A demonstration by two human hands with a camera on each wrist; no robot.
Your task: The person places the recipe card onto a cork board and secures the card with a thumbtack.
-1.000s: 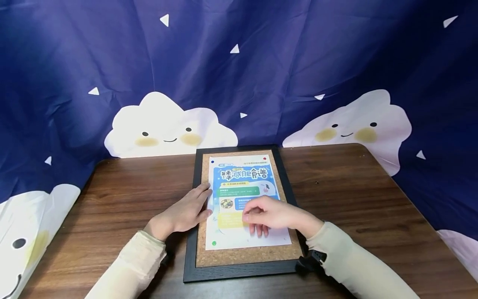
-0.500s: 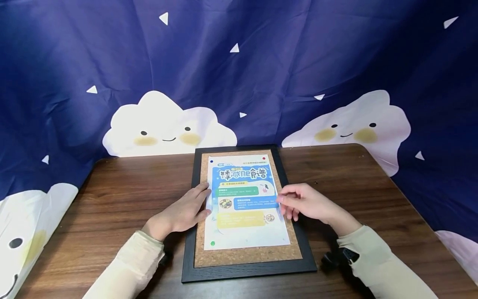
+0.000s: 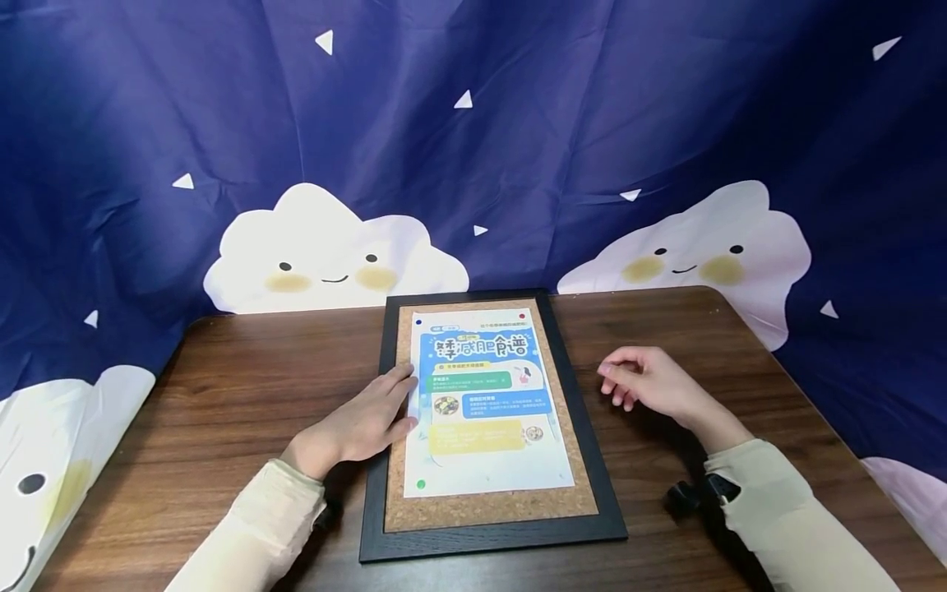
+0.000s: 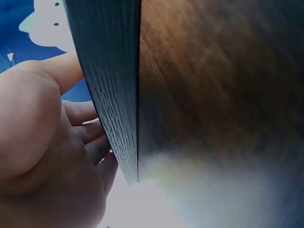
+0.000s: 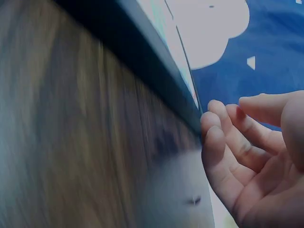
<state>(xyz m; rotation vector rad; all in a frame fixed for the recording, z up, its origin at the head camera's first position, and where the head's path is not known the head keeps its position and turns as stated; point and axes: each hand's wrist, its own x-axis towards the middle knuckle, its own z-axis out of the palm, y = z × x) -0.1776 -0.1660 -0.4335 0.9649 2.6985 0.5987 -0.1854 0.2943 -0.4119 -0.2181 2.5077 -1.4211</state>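
A cork board [image 3: 425,516] in a black frame [image 3: 473,544] lies on the table. A printed poster [image 3: 488,473] sits on it, with a blue pin [image 3: 418,322] top left, a red pin [image 3: 521,316] top right and a green pin [image 3: 421,484] bottom left. My left hand [image 3: 362,419] rests across the frame's left side, fingers extended, fingertips at the poster's edge. My right hand [image 3: 658,386] hovers right of the frame, fingers loosely bent, nothing clearly held. In the right wrist view a reddish patch shows on one fingertip [image 5: 241,113]; I cannot tell what it is.
The brown wooden table [image 3: 281,353] runs around the board. Behind it hangs a dark blue curtain [image 3: 473,148] with white clouds. A tiny dark speck [image 5: 194,201] lies on the tabletop in the right wrist view.
My right hand has moved rightward from above the lower poster, past the frame's right side, to over the table. My left hand stays in place on the board's left edge.
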